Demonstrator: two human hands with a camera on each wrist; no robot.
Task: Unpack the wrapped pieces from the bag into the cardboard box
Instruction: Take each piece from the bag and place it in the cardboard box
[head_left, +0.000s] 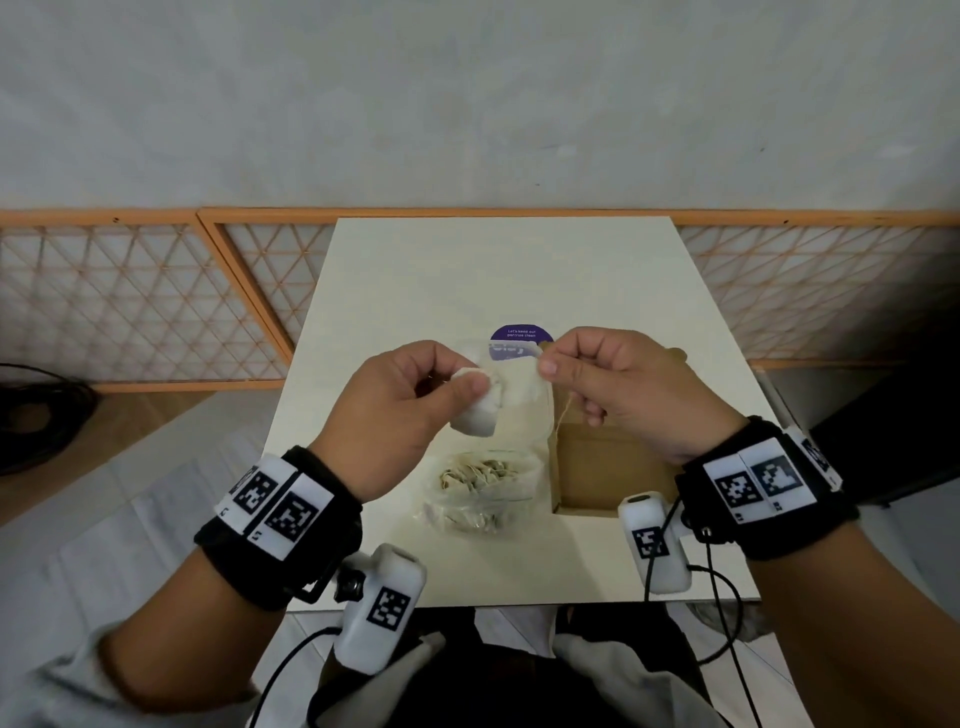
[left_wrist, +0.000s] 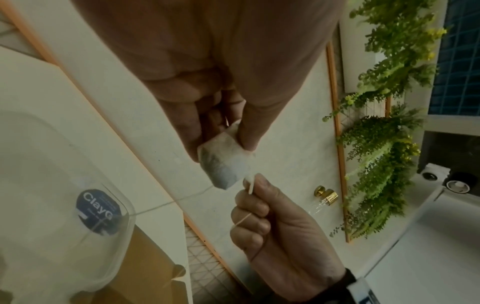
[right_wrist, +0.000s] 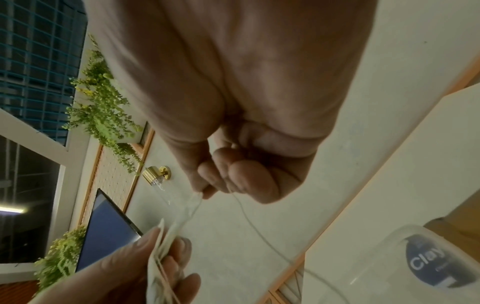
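Between our two sets of fingers, above the table (head_left: 415, 270), hangs the wrapped piece (head_left: 480, 400): our left hand (head_left: 395, 410) pinches it, our right hand (head_left: 618, 384) pinches its loose end just to the right. A thread (head_left: 563, 410) drops below the right fingers. Under the left fingers lies the bag (head_left: 480, 491); right of it, under the right fingers, the cardboard box (head_left: 613, 467). Beyond the fingertips sits what may be a clear container (head_left: 519, 345).

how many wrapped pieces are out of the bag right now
1. A small white paper-wrapped piece is pinched in the left hand above the table, while the right hand pinches its thin string. More may be hidden in the clear plastic bag or the brown cardboard box.
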